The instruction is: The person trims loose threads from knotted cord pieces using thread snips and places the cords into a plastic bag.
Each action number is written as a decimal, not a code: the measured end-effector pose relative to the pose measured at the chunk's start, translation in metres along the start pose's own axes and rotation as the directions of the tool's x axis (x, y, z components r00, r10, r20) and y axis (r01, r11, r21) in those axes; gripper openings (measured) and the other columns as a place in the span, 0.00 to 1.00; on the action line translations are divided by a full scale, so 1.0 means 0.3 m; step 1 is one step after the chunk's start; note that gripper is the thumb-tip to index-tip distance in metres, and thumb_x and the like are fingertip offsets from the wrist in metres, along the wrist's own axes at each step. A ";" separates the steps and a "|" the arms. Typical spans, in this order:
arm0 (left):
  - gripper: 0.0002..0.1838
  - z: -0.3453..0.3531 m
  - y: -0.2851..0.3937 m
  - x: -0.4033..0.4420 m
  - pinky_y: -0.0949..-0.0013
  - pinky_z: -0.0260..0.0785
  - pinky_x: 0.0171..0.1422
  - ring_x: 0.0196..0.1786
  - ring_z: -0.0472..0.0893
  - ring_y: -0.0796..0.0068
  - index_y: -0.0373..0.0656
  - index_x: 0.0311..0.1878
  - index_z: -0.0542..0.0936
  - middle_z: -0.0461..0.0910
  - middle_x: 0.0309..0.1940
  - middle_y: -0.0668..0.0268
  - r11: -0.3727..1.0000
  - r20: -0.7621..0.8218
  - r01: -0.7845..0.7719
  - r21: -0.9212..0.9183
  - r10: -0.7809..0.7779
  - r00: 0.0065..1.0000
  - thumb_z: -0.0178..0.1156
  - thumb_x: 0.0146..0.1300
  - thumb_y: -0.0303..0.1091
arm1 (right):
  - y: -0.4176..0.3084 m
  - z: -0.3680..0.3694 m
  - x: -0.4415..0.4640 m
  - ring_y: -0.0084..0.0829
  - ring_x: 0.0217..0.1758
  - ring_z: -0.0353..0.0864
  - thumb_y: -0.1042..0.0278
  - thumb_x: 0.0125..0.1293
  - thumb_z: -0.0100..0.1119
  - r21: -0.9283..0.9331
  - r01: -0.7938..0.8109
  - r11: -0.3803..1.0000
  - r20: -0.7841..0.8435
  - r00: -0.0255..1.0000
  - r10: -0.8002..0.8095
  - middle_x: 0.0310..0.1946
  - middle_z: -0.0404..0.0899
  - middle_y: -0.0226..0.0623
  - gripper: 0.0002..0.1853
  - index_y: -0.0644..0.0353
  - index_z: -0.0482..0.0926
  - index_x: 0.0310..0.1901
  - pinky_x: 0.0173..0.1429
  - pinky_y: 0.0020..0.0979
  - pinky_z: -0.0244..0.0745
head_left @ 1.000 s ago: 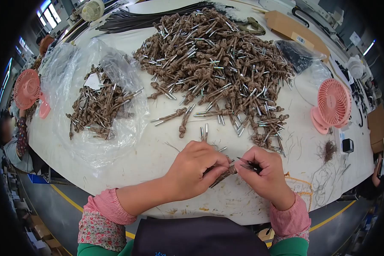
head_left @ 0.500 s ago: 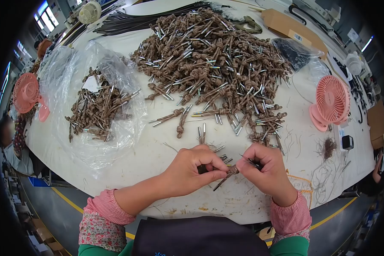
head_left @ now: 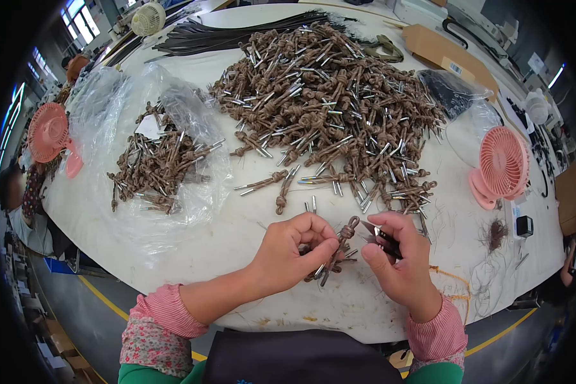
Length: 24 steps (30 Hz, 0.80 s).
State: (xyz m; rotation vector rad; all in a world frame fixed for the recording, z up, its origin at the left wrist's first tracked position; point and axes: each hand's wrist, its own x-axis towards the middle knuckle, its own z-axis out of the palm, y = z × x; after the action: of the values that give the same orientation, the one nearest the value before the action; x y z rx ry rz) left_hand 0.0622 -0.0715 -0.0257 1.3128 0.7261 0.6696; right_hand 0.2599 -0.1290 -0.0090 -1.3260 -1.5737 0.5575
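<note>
My left hand pinches a knotted brown cord between thumb and forefinger. The cord's looped end points up toward my right hand, and its tipped ends hang below my thumb. My right hand is closed around small dark thread snips, whose blades point left, close beside the knot. I cannot tell whether the blades touch it. More tipped cord pieces lie partly hidden under and behind my left hand. Beyond both hands rises a large pile of knotted brown cords with silver metal tips.
On the left, a clear plastic bag lies under a smaller heap of cords. Pink fans stand at the left and right. Black straps lie at the back. Thread scraps and a small black box sit at right.
The knotted cord has been turned so its loop points up. My right hand has moved off it to the right, and the snips' blades now show. The whole view has shifted slightly.
</note>
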 end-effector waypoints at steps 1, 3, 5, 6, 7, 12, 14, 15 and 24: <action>0.06 -0.005 0.000 0.003 0.80 0.70 0.35 0.33 0.80 0.86 0.37 0.40 0.75 0.84 0.31 0.66 1.000 -0.031 0.003 -0.024 -0.004 1.000 0.59 0.66 0.29 | 0.011 0.001 0.006 0.23 0.21 0.73 0.63 0.56 0.71 -0.161 0.169 0.972 0.025 0.986 -0.168 0.24 0.76 0.30 0.18 0.58 0.79 0.46 0.25 0.25 0.64; 0.06 -0.007 0.002 0.006 0.80 0.71 0.35 0.32 0.80 0.86 0.37 0.40 0.75 0.84 0.31 0.66 0.999 -0.062 0.004 -0.050 -0.007 0.998 0.59 0.66 0.29 | 0.004 -0.005 0.008 0.24 0.20 0.71 0.64 0.54 0.72 -0.339 0.289 0.895 0.074 0.957 -0.281 0.23 0.74 0.29 0.17 0.57 0.80 0.45 0.24 0.26 0.63; 0.06 -0.004 0.002 0.005 0.80 0.70 0.35 0.32 0.78 0.87 0.36 0.41 0.75 0.84 0.30 0.66 0.997 -0.106 -0.007 -0.070 -0.001 0.994 0.59 0.66 0.29 | 0.000 -0.004 0.006 0.26 0.19 0.69 0.65 0.51 0.73 -0.500 0.392 0.773 0.141 0.917 -0.373 0.22 0.72 0.27 0.17 0.55 0.81 0.44 0.23 0.27 0.62; 0.06 -0.001 0.000 0.005 0.80 0.70 0.35 0.32 0.78 0.87 0.36 0.41 0.75 0.84 0.30 0.66 0.997 -0.106 -0.008 -0.071 0.000 0.994 0.59 0.66 0.29 | 0.000 0.005 0.004 0.25 0.18 0.68 0.65 0.50 0.73 -0.540 0.413 0.734 0.135 0.903 -0.408 0.21 0.70 0.25 0.17 0.54 0.82 0.43 0.23 0.28 0.61; 0.06 0.001 -0.003 0.005 0.80 0.70 0.36 0.33 0.78 0.87 0.36 0.41 0.75 0.83 0.30 0.67 0.998 -0.117 -0.029 -0.060 0.022 0.993 0.59 0.66 0.29 | 0.001 0.012 0.003 0.25 0.18 0.67 0.65 0.49 0.74 -0.579 0.430 0.693 0.131 0.887 -0.442 0.20 0.67 0.24 0.17 0.54 0.83 0.42 0.22 0.28 0.60; 0.06 0.008 -0.004 -0.002 0.80 0.71 0.37 0.33 0.78 0.87 0.36 0.39 0.76 0.82 0.30 0.67 0.998 -0.128 -0.068 0.007 0.068 0.990 0.60 0.65 0.28 | -0.012 0.020 -0.003 0.25 0.18 0.67 0.67 0.49 0.73 -0.623 0.419 0.660 0.138 0.890 -0.435 0.19 0.68 0.24 0.17 0.55 0.83 0.43 0.23 0.28 0.60; 0.05 0.012 0.000 -0.003 0.79 0.71 0.38 0.33 0.78 0.86 0.36 0.38 0.77 0.82 0.30 0.68 0.997 -0.127 -0.078 0.012 0.079 0.989 0.60 0.64 0.28 | -0.022 0.021 -0.005 0.27 0.18 0.69 0.70 0.49 0.73 -0.635 0.407 0.656 0.155 0.900 -0.408 0.19 0.71 0.26 0.17 0.56 0.83 0.43 0.24 0.30 0.62; 0.05 0.013 0.004 -0.005 0.79 0.71 0.38 0.33 0.78 0.86 0.36 0.38 0.77 0.82 0.30 0.68 0.997 -0.127 -0.078 0.012 0.079 0.989 0.60 0.64 0.28 | -0.024 0.023 -0.005 0.27 0.18 0.69 0.70 0.49 0.73 -0.640 0.404 0.654 0.156 0.902 -0.404 0.19 0.71 0.26 0.16 0.56 0.83 0.42 0.24 0.30 0.62; 0.04 0.010 -0.007 -0.006 0.77 0.72 0.38 0.33 0.79 0.84 0.37 0.41 0.76 0.82 0.31 0.67 0.971 -0.087 -0.179 0.161 0.195 0.977 0.59 0.65 0.26 | 0.005 0.023 0.004 0.16 0.20 0.66 0.68 0.58 0.70 -0.166 0.107 0.980 -0.040 0.993 -0.115 0.21 0.71 0.22 0.13 0.57 0.80 0.44 0.24 0.24 0.61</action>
State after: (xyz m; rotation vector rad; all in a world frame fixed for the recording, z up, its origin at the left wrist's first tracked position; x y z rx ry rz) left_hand 0.0635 -0.0751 -0.0272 1.5087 0.7536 0.8515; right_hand 0.2545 -0.1257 -0.0127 -1.3524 -1.6693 0.3299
